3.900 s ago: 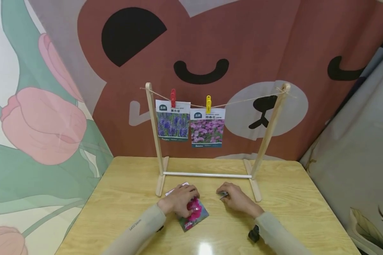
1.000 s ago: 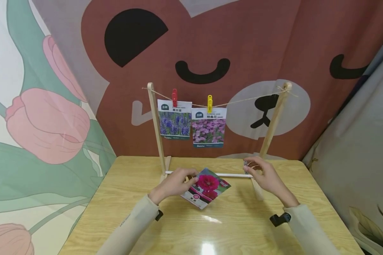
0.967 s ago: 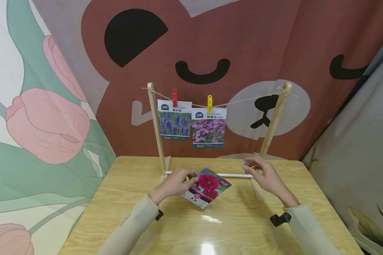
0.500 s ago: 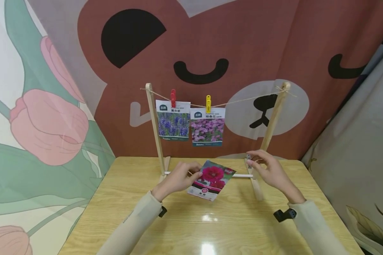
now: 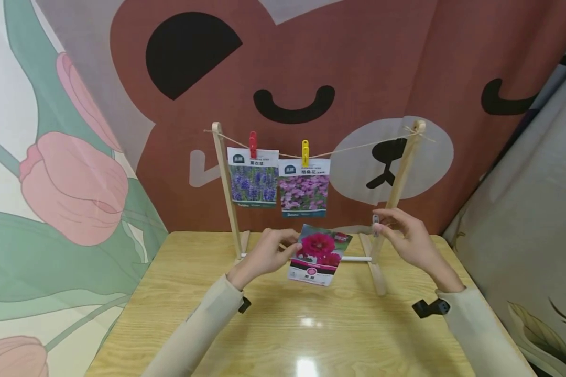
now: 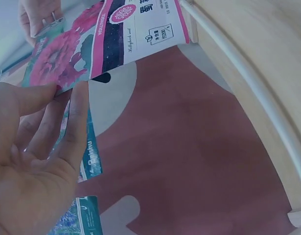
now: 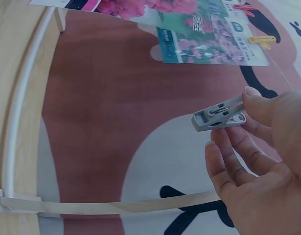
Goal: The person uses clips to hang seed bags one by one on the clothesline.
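Note:
My left hand (image 5: 267, 255) pinches the left edge of a seed packet (image 5: 318, 248) with a magenta flower picture. The packet is held above the table in front of the rack, its white label end lowest. In the left wrist view, thumb and fingers grip the packet (image 6: 57, 56) at one edge. My right hand (image 5: 412, 242) holds a grey clothespin (image 7: 219, 115) between thumb and fingers, beside the rack's right post. Behind the hands, a red clothespin (image 5: 253, 145) and a yellow clothespin (image 5: 305, 153) hold a purple-flower packet (image 5: 253, 183) and a pink-flower packet (image 5: 304, 192) on the string.
The wooden rack's left post (image 5: 226, 193) and right post (image 5: 401, 173) carry a sagging twine (image 5: 358, 148). A white rod (image 5: 357, 259) joins their feet low down. Under everything lies the wood-grain table (image 5: 283, 324), with a printed bear curtain (image 5: 188, 157) behind.
The left hand has lifted the magenta-flower packet from the table, turned it and raised it toward the rack. The right hand has risen and moved right with the grey clothespin.

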Motion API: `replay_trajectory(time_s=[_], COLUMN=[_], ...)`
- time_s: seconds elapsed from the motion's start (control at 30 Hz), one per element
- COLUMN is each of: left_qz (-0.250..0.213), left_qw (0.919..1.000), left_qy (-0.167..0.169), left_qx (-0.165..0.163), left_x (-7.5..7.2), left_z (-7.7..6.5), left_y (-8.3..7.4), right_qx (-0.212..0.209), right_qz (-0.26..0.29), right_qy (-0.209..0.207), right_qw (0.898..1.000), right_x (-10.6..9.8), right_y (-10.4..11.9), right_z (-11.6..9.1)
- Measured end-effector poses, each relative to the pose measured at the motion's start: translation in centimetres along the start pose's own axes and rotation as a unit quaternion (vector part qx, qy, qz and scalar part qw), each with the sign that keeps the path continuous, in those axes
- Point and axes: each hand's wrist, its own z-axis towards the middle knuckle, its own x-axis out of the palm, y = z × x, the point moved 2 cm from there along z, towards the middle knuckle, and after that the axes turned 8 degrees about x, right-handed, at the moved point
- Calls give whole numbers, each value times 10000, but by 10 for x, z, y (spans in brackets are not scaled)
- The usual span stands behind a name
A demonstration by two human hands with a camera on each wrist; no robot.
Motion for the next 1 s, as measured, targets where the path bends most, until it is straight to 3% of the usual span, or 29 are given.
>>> replay_trajectory(time_s=[0.27,0.53,1.0], left_qz=[-118,-179,80], left_qw=[9996,9985,9951], left_qy=[-253,-484,-938], left_qx=[-37,194,309], left_x=[-3,-6,-11], left_z=[10,23,40], left_y=[-5,-10,-16], right_qx=[-66,112,-64], right_qz=[149,39,263], right_qy=[-90,-9,-243], right_qw=[9998,9999,9993], right_x=[-15,-29,-40], right_y=[10,22,34], right_z=[6,14,29])
